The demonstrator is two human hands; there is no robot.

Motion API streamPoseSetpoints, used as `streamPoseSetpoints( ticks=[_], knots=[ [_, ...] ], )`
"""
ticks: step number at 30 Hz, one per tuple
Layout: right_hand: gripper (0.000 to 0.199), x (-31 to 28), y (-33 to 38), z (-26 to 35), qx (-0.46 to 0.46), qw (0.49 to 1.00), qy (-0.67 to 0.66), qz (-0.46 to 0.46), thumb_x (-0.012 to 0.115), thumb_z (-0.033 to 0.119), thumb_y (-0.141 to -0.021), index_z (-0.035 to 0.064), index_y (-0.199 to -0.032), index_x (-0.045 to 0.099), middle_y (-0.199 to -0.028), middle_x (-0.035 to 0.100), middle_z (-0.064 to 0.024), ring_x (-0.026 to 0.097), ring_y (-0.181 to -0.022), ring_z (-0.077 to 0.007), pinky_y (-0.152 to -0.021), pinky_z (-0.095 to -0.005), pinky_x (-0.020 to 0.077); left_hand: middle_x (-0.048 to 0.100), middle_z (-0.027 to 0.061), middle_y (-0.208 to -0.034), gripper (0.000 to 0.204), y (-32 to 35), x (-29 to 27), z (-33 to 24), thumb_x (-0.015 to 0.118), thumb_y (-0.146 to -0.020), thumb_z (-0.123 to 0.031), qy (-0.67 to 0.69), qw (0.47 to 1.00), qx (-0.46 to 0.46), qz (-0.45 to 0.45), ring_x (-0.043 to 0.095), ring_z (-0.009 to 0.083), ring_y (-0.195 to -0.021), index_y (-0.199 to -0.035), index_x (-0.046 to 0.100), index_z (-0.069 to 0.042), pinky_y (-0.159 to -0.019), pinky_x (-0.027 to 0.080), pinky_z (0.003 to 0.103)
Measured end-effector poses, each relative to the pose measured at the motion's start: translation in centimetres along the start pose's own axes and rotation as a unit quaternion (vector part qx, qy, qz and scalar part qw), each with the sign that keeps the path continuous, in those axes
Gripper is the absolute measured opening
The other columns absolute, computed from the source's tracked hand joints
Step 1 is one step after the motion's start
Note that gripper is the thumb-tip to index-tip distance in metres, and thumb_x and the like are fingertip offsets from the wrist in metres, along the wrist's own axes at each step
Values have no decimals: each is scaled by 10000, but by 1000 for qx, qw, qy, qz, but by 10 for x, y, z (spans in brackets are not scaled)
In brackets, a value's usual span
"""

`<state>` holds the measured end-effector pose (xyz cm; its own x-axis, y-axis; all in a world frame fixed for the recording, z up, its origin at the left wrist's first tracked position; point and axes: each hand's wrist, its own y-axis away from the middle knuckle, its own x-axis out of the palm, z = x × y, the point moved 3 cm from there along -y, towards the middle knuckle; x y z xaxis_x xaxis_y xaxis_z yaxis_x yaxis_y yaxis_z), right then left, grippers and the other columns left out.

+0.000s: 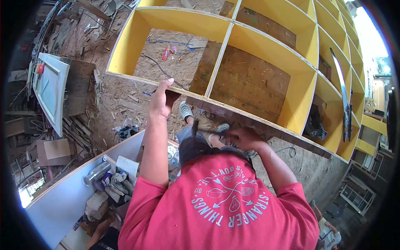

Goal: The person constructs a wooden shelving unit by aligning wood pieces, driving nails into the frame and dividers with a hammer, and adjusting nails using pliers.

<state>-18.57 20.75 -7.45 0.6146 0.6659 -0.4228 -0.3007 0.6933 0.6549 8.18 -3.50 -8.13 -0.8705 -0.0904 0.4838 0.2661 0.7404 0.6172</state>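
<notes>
The left hand (160, 100) curls its fingers over the near edge of the yellow shelf unit (266, 75), gripping the rim, seemingly to steady the frame. The right hand (246, 138) is closed round a dark-handled tool (195, 127) (probably a hammer, though the head is blurred) held just below that same edge, to the right of the left hand. Under the edge, between the two hands, a pair of shoes (186, 110) shows on the sawdust floor (125, 87). Beyond the edge the unit's compartments are open-backed, one showing a cable (160, 68) and small red bits. Left of the unit lies a white panel (50, 89) among scrap; a grey board (71, 189) bounds the near left, leaving little open room there.
</notes>
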Motion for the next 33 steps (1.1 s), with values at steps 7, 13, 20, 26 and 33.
streamPoseSetpoints(
  ticks=[7, 13, 20, 26, 33],
  knots=[
    [449, -2, 8, 2, -14, 997, 54, 59, 641, 404, -990, 243, -1409, 654, -1284, 723, -117, 691, -1152, -365, -980, -461, 542, 669, 26, -918, 215, 5, 8, 2, 801, -864, -226, 28, 999, 21, 8, 678, 195, -871, -992, 671, -113, -841, 587, 401],
    [370, 5, -1, -6, -26, 998, 19, -58, 626, 387, -997, 264, -1341, 686, -1172, 739, -148, 705, -1073, -389, -930, -490, 553, 652, 46, -986, 297, -3, 1, 3, 808, -852, -239, 19, 999, 25, 10, 679, 249, -957, -1034, 624, -93, -942, 591, 479],
    [366, 3, 21, 23, 7, 999, 0, 48, 599, 379, -1017, 292, -1361, 690, -1203, 746, -146, 711, -1070, -384, -935, -482, 546, 667, 58, -997, 342, -1, -2, 4, 823, -843, -256, 15, 999, 32, -1, 687, 259, -954, -1071, 624, -97, -919, 597, 477],
    [434, -15, 11, 16, 23, 1000, 0, -8, 583, 436, -1016, 243, -1393, 676, -1245, 732, -166, 689, -1139, -388, -984, -479, 526, 671, 54, -1001, 332, 1, -3, 4, 820, -841, -262, 4, 1000, 26, 5, 690, 254, -947, -1060, 628, -102, -908, 600, 471],
    [367, -4, -1, -3, -44, 996, -71, 14, 627, 410, -1000, 166, -1259, 717, -1210, 727, -188, 688, -1114, -403, -964, -489, 526, 666, 59, -1002, 359, -3, -3, 3, 815, -835, -286, -8, 1000, 24, 0, 687, 263, -965, -1073, 622, -100, -916, 595, 484]
  ],
)
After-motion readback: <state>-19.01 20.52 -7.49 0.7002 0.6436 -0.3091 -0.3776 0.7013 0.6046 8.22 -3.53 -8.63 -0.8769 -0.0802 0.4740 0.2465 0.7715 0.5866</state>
